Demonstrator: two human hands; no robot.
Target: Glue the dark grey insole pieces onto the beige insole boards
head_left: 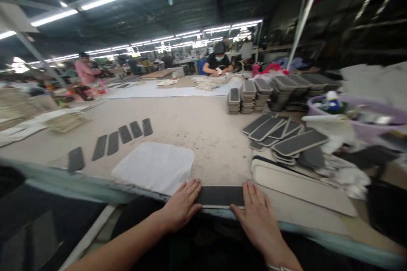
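At the table's front edge lies a dark grey panel [221,196] with a pale border, long side toward me. My left hand [182,203] rests on its left end, fingers stretched out and lying flat. On the right end presses my right hand [257,209], also flat, with the thumb spread toward the near edge. The panel's two ends are hidden beneath my palms and fingers. A white sheet [155,165] with rounded corners lies just beyond my left hand. Right of my right hand is a long cream panel [299,184] with a dark layer showing along its far edge.
Loose grey panels [299,142] overlap in a pile at the right, with neat stacks [248,95] behind. Small dark pieces [112,142] lie in a row at the left. A purple basin [369,123] holds assorted items. Across the table a person [218,61] works with pale pieces.
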